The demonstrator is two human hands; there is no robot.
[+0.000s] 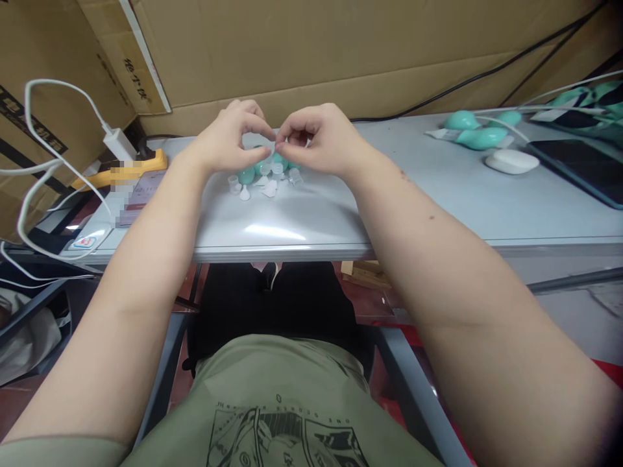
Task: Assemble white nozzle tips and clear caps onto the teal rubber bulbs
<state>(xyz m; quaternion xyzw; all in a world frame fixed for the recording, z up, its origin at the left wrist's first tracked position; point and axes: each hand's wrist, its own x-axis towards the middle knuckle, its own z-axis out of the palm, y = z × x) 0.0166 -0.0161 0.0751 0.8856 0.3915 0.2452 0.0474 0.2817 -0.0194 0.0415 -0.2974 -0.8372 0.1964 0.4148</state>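
My left hand [231, 139] is over the table with its thumb and fingers curved toward each other, their tips close to those of my right hand. My right hand [324, 139] is closed in a pinch. What lies between the fingertips is too small and hidden to make out. Just below both hands is a cluster of rounded teal pieces [246, 176], partly covered by the fingers. Several small clear plastic caps [234, 185] lie around them, one cap [295, 177] on the right side. Small white flat pieces [244, 193] are scattered in front.
On the left are a yellow-orange tool [158, 162], a purple box [146, 194] and a white plug [119, 144] with looping cables. At the right lie teal bulb-shaped things [481, 137], a white rounded case [511, 161] and a dark phone [579, 170]. Cardboard [302, 58] stands behind the table.
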